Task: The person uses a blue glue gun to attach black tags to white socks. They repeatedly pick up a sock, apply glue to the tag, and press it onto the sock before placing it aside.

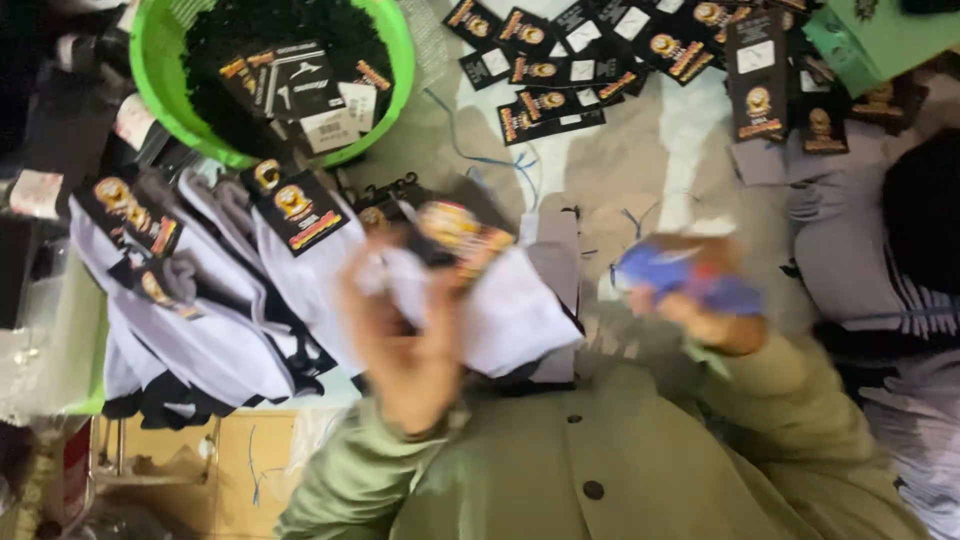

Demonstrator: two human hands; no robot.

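At centre, near the person's chest, the left hand (405,330) grips a white sock pair (500,310) by its black-and-gold card label (455,232), fingers curled shut around it, lifted clear of the pile, seemingly for tagging. Right hand (700,310), blurred, wraps closed on a blue tagging gun (680,275). Left: labelled white socks stacked (220,330). Far left: green basket (400,60). Far: loose card labels (560,70) spread out.
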